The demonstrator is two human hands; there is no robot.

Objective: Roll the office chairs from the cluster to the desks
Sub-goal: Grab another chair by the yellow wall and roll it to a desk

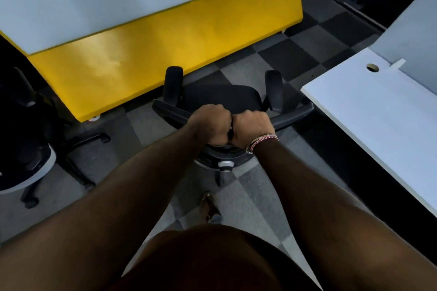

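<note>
A black office chair [222,97] stands right in front of me on the checkered carpet, seat facing away, armrests pointing forward. My left hand [210,123] and my right hand [253,129] sit side by side, both curled over the top edge of its backrest. A thread bracelet is on my right wrist. Ahead of the chair is a white desk with a yellow front panel [165,49]. A second white desk [378,111] lies to the right.
Another office chair [28,149], black with a white shell, stands at the left, its star base reaching toward mine. Checkered grey floor tiles [295,54] run between the two desks. My foot [209,205] is just behind the chair base.
</note>
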